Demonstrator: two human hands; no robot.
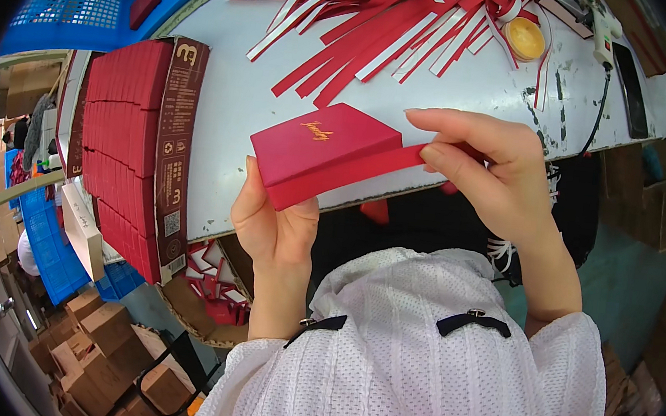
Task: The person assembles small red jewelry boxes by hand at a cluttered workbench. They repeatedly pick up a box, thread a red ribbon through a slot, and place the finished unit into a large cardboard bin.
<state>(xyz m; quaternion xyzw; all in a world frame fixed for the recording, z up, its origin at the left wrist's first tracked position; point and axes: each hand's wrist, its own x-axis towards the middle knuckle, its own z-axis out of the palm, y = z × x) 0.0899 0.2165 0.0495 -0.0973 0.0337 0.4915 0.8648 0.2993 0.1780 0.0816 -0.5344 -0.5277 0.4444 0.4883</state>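
A red jewelry box [331, 140] with gold lettering on its lid is held over the table's front edge, tilted. My left hand [271, 222] grips its near left corner from below, thumb at the side. Along the box's near side runs a red strip [389, 163], which extends past the right corner. My right hand [486, 162] pinches this strip's free end between thumb and fingers. Farther back on the table lies a loose heap of red strips [390, 33], some showing white faces.
To the left stands a brown carton [179, 137] packed with rows of red boxes [121, 139]. A blue crate [71, 10] is at the far left. A yellow round tub [525, 39], a cable and a black phone-like slab [630, 91] lie at the right. Below the table edge, a carton holds red-and-white pieces [218, 281].
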